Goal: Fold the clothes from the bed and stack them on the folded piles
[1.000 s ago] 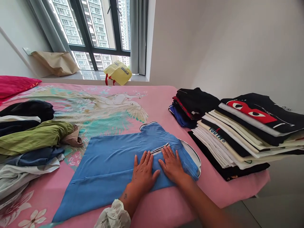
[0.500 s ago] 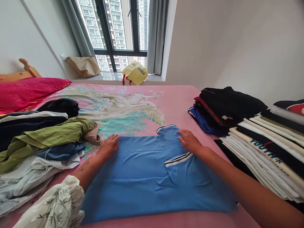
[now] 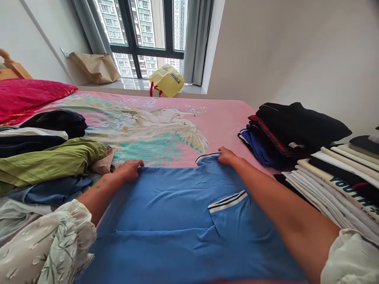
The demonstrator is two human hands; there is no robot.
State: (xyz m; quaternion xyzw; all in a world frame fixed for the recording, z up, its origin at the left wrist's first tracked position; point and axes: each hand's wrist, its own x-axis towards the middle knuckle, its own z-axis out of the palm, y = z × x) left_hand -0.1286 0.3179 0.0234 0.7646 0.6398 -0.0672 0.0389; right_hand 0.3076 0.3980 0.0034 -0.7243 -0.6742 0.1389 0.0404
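Observation:
A blue shirt (image 3: 177, 221) with a striped sleeve trim lies flat on the pink bed (image 3: 216, 118) in front of me. My left hand (image 3: 128, 169) grips the shirt's far left corner, fingers curled on the cloth. At the far edge near the collar, my right hand (image 3: 226, 155) pinches the shirt too. Both arms stretch forward over the garment.
An unfolded heap of clothes (image 3: 50, 161) lies on the left. On the right stand a stack of folded shirts (image 3: 334, 177) and a dark folded pile (image 3: 284, 130). A red pillow (image 3: 26, 94), a yellow bag (image 3: 167, 81) and a brown paper bag (image 3: 96, 67) are further back.
Both hands left the middle of the shirt, spread apart and reached to its far edge, where they now close on the cloth. The view has moved closer.

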